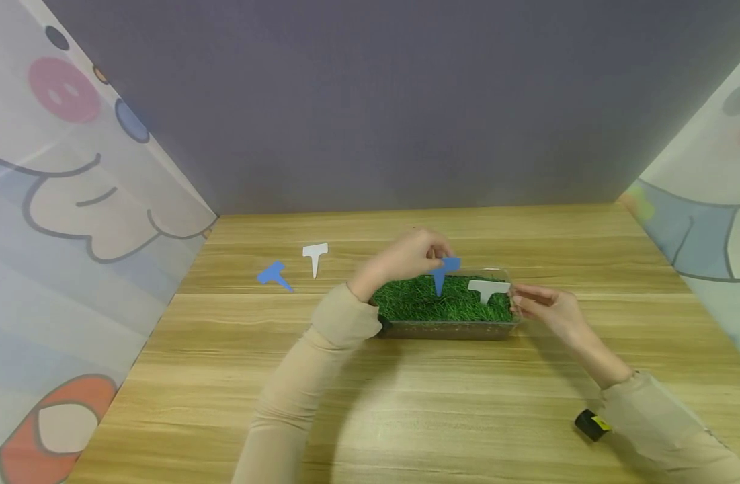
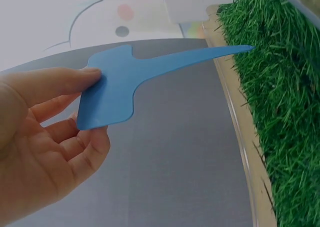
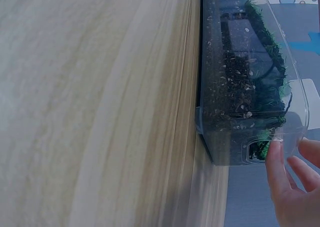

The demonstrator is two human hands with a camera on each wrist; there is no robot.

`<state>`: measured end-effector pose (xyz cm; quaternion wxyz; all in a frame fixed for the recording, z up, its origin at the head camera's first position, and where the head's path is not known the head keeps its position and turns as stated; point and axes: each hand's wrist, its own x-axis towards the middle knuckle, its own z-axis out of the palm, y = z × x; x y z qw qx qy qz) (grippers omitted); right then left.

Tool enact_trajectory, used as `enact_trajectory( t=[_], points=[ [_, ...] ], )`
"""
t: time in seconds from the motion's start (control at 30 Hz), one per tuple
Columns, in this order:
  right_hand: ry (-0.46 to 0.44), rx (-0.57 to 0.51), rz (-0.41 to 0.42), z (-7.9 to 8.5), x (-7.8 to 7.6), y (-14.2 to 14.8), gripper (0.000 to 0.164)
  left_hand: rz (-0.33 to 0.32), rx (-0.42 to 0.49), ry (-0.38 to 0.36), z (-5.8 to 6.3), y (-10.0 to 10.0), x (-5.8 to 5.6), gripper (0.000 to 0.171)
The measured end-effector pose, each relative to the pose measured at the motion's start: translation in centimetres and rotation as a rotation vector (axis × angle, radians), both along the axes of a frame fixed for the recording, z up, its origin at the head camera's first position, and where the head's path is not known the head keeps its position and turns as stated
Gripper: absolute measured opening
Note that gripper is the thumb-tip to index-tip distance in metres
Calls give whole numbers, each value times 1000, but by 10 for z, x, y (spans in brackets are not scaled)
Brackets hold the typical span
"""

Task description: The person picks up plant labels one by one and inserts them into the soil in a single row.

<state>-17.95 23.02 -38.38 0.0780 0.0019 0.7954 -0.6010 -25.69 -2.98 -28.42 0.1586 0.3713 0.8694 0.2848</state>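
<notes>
My left hand (image 1: 408,255) pinches the wide head of a blue T-shaped plant label (image 1: 447,266) between thumb and fingers. The label's pointed stem hangs down above the green grass (image 1: 406,299), its tip close to the blades in the left wrist view. The grass fills a long clear plastic box (image 1: 448,330), with dark soil visible through its wall in the right wrist view. A white plant label (image 1: 489,288) stands in the grass near the right end. There my right hand (image 1: 554,312) holds the end of the box at its rim, fingertips against the clear wall.
On the wooden table (image 1: 224,376), a white label (image 1: 315,253) and another blue label (image 1: 273,274) lie to the left of the box. A small black object with a yellow patch (image 1: 590,425) lies by my right sleeve. A grey panel (image 1: 406,107) rises behind the table.
</notes>
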Motion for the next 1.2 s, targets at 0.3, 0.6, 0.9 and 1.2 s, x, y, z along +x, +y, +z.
enact_trajectory(
  t=[0.3, 0.6, 0.9, 1.2],
  points=[
    [-4, -48, -5, 0, 0, -2, 48, -18, -59, 44, -5, 9, 1, 23],
    [-1, -60, 1, -1, 0, 0, 52, -31, -100, 56, -12, 14, -1, 23],
    [8, -66, -3, -3, 0, 0, 51, -31, -128, 53, -19, 17, -2, 21],
    [-2, -169, -23, -46, -17, 20, 59, -28, -144, 64, -25, 21, -1, 20]
  ],
)
